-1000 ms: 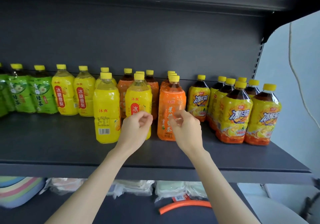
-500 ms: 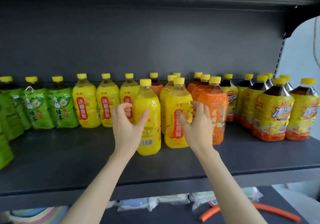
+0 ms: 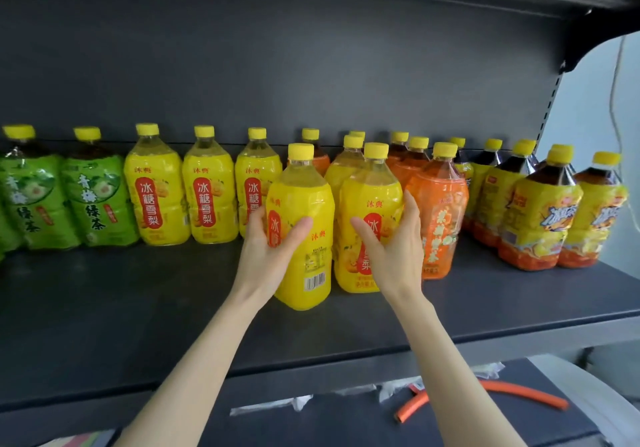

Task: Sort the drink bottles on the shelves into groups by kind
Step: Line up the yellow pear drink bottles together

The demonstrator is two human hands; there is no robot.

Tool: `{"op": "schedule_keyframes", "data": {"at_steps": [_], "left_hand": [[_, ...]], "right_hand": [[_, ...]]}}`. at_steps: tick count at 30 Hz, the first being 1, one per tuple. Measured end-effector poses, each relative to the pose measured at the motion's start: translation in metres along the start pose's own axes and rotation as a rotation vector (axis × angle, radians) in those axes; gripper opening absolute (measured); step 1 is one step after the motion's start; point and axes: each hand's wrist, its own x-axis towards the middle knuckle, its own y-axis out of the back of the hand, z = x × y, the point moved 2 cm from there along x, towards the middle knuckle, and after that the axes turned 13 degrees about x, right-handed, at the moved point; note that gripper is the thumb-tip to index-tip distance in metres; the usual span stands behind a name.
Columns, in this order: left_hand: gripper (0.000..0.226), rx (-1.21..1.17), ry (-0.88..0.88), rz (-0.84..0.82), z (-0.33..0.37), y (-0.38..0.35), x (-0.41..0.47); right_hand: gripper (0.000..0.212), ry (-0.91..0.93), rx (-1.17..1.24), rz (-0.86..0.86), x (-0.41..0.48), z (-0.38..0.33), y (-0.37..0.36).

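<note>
**Grip.** My left hand (image 3: 273, 249) holds the left bottle (image 3: 304, 187) at mid-body. The thumb lies across the front of the label and the fingers curl round the left side. My right hand (image 3: 391, 249) holds the right bottle (image 3: 370, 190) the same way. Its thumb lies across the front label, and its fingers run up the right side, in the gap against the orange bottle (image 3: 438, 214). Each hand is half closed round its bottle, and neither reaches all the way round.

**Held items.** Both bottles are yellow with yellow caps, upright and side by side. I cannot tell whether they touch. They stand mid-shelf, nearer than the rest of the stock. The left bottle is the nearest to the front edge of the shelf (image 3: 138, 308). I cannot tell whether its base rests on the shelf.

**Far stock, left to right.** First come the green bottles (image 3: 97, 200), then the yellow row (image 3: 156, 197) of three with the same label as the held pair. Behind my hands are more yellow and orange bottles. The tea bottles (image 3: 540, 218), dark above yellow wraps, are at the right end. Every cap is yellow.

**Below, right.** A hose (image 3: 519, 394), orange, lies on a dark surface.
</note>
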Motion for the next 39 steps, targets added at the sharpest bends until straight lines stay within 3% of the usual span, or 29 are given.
{"op": "schedule_keyframes", "data": {"at_steps": [5, 8, 11, 16, 18, 22, 27, 30, 34, 39], "left_hand": [[0.097, 0.102, 0.016, 0.02, -0.003, 0.007, -0.003], [0.083, -0.084, 0.035, -0.085, 0.003, 0.003, -0.004], [0.069, -0.103, 0.035, -0.142, 0.007, 0.009, -0.008], [0.057, -0.081, 0.067, -0.121, 0.009, 0.007, -0.024], [0.062, -0.083, 0.07, -0.067, 0.01, 0.004, -0.031], [0.074, -0.122, 0.046, 0.057, 0.009, 0.003, -0.038], [0.077, -0.052, 0.0, 0.116, -0.001, 0.023, -0.03], [0.073, -0.047, 0.013, 0.104, -0.009, 0.039, -0.016], [0.069, -0.013, 0.048, 0.02, -0.021, 0.055, 0.01], [0.063, 0.053, 0.076, -0.097, -0.037, 0.059, 0.044]], "right_hand": [[0.109, -0.072, 0.183, 0.003, -0.009, 0.008, 0.007], [0.1, -0.153, 0.333, -0.069, -0.011, 0.014, 0.004], [0.093, -0.224, 0.498, -0.138, -0.009, 0.017, 0.004], [0.087, -0.221, 0.534, -0.107, -0.013, 0.017, 0.001], [0.085, -0.205, 0.541, -0.081, -0.018, 0.015, 0.0], [0.062, -0.17, 0.562, -0.035, -0.029, 0.008, -0.003], [0.064, -0.157, 0.534, -0.022, -0.038, -0.002, -0.023], [0.069, -0.154, 0.513, -0.024, -0.037, -0.004, -0.042], [0.092, -0.157, 0.472, 0.012, -0.032, -0.008, -0.064], [0.073, -0.16, 0.436, 0.038, -0.023, -0.009, -0.081]]}}
